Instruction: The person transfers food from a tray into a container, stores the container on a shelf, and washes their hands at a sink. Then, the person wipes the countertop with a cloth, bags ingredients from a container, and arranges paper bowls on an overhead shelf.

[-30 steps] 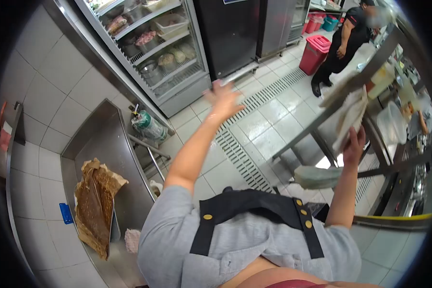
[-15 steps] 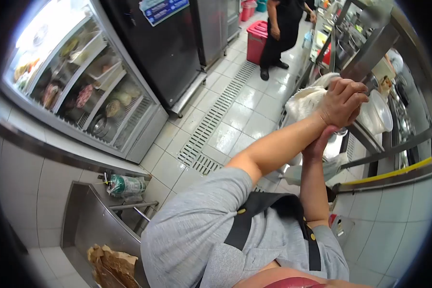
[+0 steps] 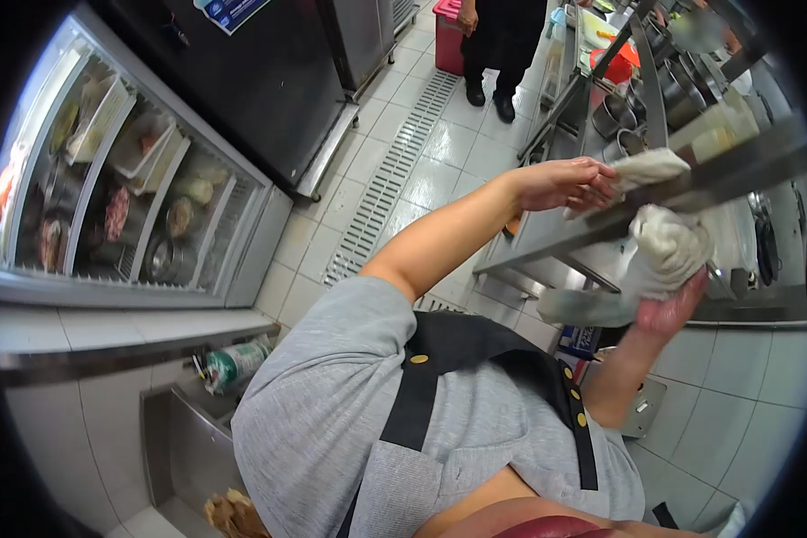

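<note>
My left hand point(image 3: 565, 184) reaches across to the right, its fingers curled at one end of a white cloth point(image 3: 650, 168). A metal shelf rail crosses in front of part of this cloth. Below it, my right hand point(image 3: 677, 303) is closed around a bunched, crumpled white cloth point(image 3: 671, 247), blurred by motion. Whether both parts belong to one cloth I cannot tell, since the rail hides the middle. Both hands are at the edge of the steel shelving.
Steel shelving point(image 3: 547, 247) with several metal pots point(image 3: 614, 117) stands on the right. A glass-door fridge point(image 3: 125, 179) and a dark cabinet point(image 3: 233, 90) line the left. A person point(image 3: 507, 40) stands ahead by a red bin point(image 3: 448, 40). A steel sink point(image 3: 166, 439) is at lower left.
My hands were together, the left over the right wrist area; now they are apart. My right hand has moved right and down with the bunched cloth. The view has turned slightly right.
</note>
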A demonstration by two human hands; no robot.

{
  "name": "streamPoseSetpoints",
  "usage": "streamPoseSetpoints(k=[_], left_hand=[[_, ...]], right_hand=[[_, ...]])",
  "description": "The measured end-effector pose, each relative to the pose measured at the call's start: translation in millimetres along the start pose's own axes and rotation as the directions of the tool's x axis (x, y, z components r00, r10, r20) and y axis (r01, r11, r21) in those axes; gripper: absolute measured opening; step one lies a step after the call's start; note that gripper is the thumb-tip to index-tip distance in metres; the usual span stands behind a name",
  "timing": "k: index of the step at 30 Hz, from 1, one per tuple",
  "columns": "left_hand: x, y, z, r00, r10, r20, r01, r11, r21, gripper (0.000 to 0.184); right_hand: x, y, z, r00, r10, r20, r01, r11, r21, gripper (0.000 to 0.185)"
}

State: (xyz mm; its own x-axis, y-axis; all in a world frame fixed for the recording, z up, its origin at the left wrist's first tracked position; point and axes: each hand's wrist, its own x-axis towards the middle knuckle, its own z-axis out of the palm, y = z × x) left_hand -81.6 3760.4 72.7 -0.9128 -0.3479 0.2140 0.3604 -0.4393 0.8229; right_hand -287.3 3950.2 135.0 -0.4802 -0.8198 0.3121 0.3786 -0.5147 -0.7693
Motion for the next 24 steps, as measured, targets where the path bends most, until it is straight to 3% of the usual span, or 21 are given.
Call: streamPoseSetpoints(k=[1,2,4,5,7,8,9,11,12,13,14,15,16,18,19,20,22,23,24], left_hand=[[-22,11,-9,1.000,0.011,-0.013,-0.010,0.999,0.031,0.048],[-47,21,-15,0.999,0.019,-0.029,-0.017,0.998,0.056,0.045],[-92,42,-35,0.981,-0.176,-0.086,0.196,0.895,0.400,0.041],[-114,44,-53,0.957,-0.268,-0.107,0.282,0.792,0.541,0.039],[-157,40,-109,0.994,-0.083,-0.070,0.102,0.500,0.860,0.039],[-177,33,-141,0.973,-0.132,-0.188,0.224,0.362,0.905,0.040],[-193,34,-173,0.939,-0.160,-0.305,0.334,0.203,0.921,0.040],[-212,65,-216,0.912,-0.237,-0.334,0.406,0.426,0.809,0.040],[-213,87,-234,0.862,-0.334,-0.382,0.507,0.570,0.647,0.039],[-213,109,-257,0.864,-0.342,-0.370,0.503,0.556,0.662,0.039],[-212,126,-281,0.869,-0.352,-0.349,0.465,0.822,0.328,0.041],[-209,140,-305,0.873,-0.359,-0.330,0.355,0.932,-0.074,0.043],[-214,126,-360,0.874,-0.367,-0.318,0.364,0.929,-0.072,0.043],[-220,80,-489,0.788,-0.320,-0.527,0.554,0.742,0.378,0.050],[-227,106,-483,0.705,-0.227,-0.672,0.691,0.007,0.722,0.043],[-234,135,-472,0.596,-0.125,-0.793,0.471,-0.745,0.472,0.036],[-280,129,-565,0.904,0.069,-0.423,0.370,-0.623,0.689,0.033],[-290,134,-592,0.765,0.126,-0.631,0.627,-0.367,0.687,0.028],[-307,135,-613,0.575,0.091,-0.813,0.818,-0.075,0.570,0.023]], right_hand=[[2,7,-1,0.962,-0.207,-0.180,0.148,0.944,-0.296,0.054],[-2,13,-1,0.958,-0.210,-0.196,0.147,0.944,-0.297,0.054],[-7,34,-1,0.960,-0.078,-0.270,-0.058,0.885,-0.462,0.053],[-7,47,-1,0.956,-0.072,-0.284,-0.072,0.881,-0.468,0.053],[2,77,-4,0.879,-0.325,-0.348,0.042,0.780,-0.624,0.056],[9,81,-13,0.827,-0.318,-0.463,0.003,0.827,-0.562,0.053],[12,90,-8,0.820,-0.319,-0.474,-0.002,0.829,-0.560,0.053],[18,114,2,0.579,-0.691,-0.433,0.147,0.611,-0.778,0.046],[9,124,-5,0.573,-0.744,-0.343,-0.009,0.412,-0.911,0.045],[-10,138,-22,0.586,-0.772,-0.247,-0.170,0.181,-0.969,0.045],[-27,164,-51,0.564,-0.793,-0.229,-0.163,0.166,-0.973,0.047],[-49,200,-80,0.544,-0.812,-0.209,-0.156,0.147,-0.977,0.050],[-77,234,-91,0.577,-0.719,-0.387,-0.325,0.232,-0.917,0.051],[-117,301,-107,0.550,-0.418,-0.723,-0.702,0.237,-0.671,0.052],[-121,339,-109,0.473,-0.225,-0.852,-0.847,0.151,-0.510,0.052],[-120,372,-108,0.414,-0.046,-0.909,-0.909,0.040,-0.416,0.051],[-85,432,-90,0.310,0.255,-0.916,-0.926,-0.137,-0.352,0.051],[-59,456,-77,0.272,0.374,-0.887,-0.915,-0.186,-0.359,0.051],[-36,474,-66,0.235,0.466,-0.853,-0.904,-0.217,-0.368,0.051]])
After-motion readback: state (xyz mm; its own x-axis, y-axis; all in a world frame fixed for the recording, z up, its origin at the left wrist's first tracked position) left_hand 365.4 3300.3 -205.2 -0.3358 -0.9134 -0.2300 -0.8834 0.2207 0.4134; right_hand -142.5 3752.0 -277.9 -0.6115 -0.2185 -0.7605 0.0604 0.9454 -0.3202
